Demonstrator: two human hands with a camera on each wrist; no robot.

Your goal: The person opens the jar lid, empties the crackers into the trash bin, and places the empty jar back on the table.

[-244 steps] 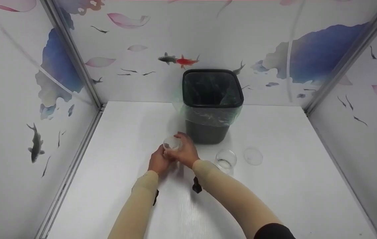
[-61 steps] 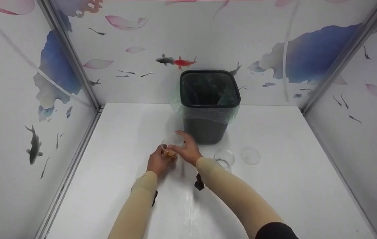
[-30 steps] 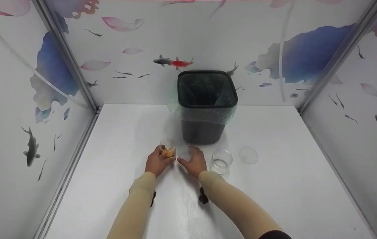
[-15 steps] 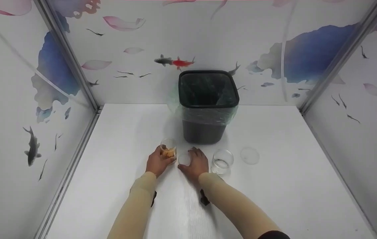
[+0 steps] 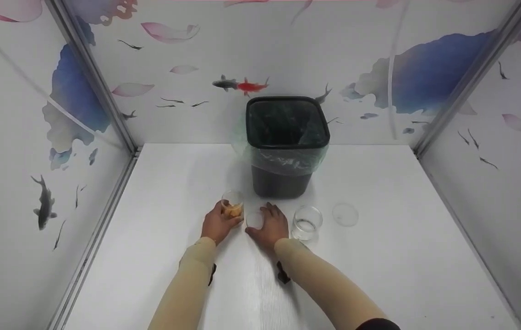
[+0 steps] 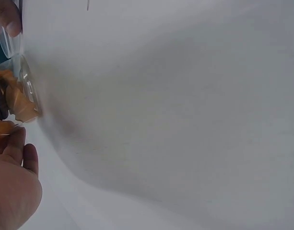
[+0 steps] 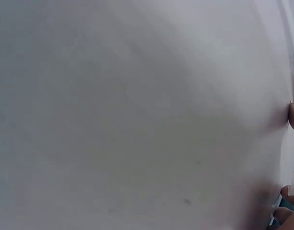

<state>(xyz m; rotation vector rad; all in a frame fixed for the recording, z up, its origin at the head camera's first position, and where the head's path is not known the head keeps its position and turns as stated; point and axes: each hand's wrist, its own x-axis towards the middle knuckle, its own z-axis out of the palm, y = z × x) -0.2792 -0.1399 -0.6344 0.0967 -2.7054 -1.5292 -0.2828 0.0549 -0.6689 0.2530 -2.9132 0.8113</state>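
My left hand (image 5: 216,226) grips a clear jar (image 5: 236,198) by its side in the head view. Orange-brown curved pieces (image 6: 17,98), like bits of shell, lie inside, clearest in the left wrist view. Just right of the jar, a clear round lid (image 5: 255,220) is down at the white table. My right hand (image 5: 270,227) holds this lid, thumb and fingers around its rim. A second clear jar (image 5: 307,221) stands upright to the right of that hand, with no solid pieces visible in it. Beyond it another clear round lid (image 5: 345,215) lies flat.
A dark grey bin (image 5: 282,181) with a black rim and a thin greenish plastic liner (image 5: 287,160) stands behind the hands, near the back wall. Printed panels enclose the white table (image 5: 379,266) at the back and both sides.
Earlier both hands were together at the jar. My right hand has taken the lid off and brought it down to the right. The jar has stayed in my left hand.
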